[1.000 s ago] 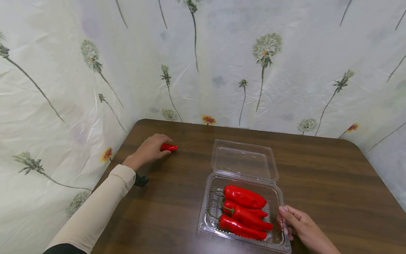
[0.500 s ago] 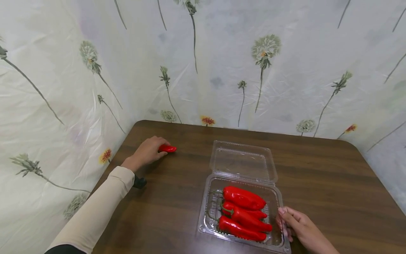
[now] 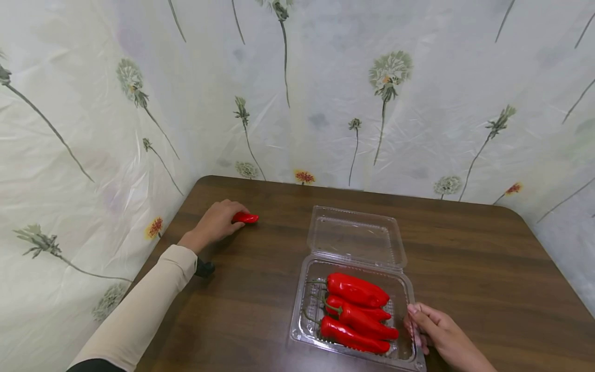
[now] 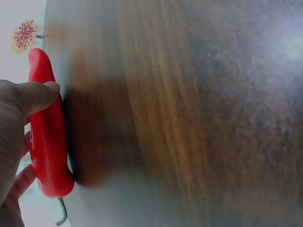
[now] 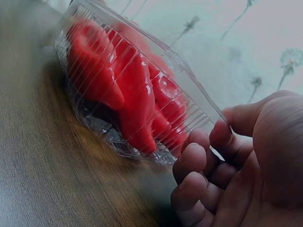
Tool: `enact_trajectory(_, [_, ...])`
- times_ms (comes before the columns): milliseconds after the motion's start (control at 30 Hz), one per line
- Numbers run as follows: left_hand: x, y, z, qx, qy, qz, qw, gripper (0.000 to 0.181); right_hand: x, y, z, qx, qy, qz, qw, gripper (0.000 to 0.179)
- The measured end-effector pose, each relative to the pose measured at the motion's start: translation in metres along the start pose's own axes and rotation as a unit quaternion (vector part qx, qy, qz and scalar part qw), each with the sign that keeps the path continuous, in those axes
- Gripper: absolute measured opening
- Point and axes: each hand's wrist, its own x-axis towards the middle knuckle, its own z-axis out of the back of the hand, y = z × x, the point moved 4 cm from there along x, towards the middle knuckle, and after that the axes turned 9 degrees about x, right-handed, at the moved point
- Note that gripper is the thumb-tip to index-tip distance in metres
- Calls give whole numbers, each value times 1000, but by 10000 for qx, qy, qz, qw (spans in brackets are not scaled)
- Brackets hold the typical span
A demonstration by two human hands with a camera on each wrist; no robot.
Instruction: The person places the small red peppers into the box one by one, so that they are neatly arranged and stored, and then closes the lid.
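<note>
At the far left of the table, my left hand (image 3: 216, 222) grips a red pepper (image 3: 246, 218). In the left wrist view the whole pepper (image 4: 49, 137) shows, thumb across it, its green stem pointing down; it looks very close to the tabletop. My right hand (image 3: 439, 330) pinches the right rim of a clear plastic clamshell container (image 3: 297, 310), whose lid (image 3: 357, 235) lies folded back, away from me. Several red peppers (image 3: 358, 289) lie side by side inside, stems to the left. Through the ribbed wall, the right wrist view shows the peppers (image 5: 137, 94) blurred.
A dark brown wooden table (image 3: 260, 299) with rounded far corners carries everything. Behind it and along the left hangs a pale sheet (image 3: 321, 93) printed with dandelions. A black strap (image 3: 205, 266) is on my left wrist.
My left fingers have closed in round the single pepper, which has shifted very slightly toward the left. The right hand and container stay where they were.
</note>
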Motion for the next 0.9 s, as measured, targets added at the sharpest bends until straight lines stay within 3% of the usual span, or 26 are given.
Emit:
enact_trajectory(567, [-2, -6, 1, 133, -128, -140, 9997, 33, 0, 0, 0, -1, -3, -56, 10000, 42])
enact_trajectory(900, [-1, -19, 5, 33, -258, -281, 9993, 33, 0, -1, 0, -43, -21, 0, 10000, 42])
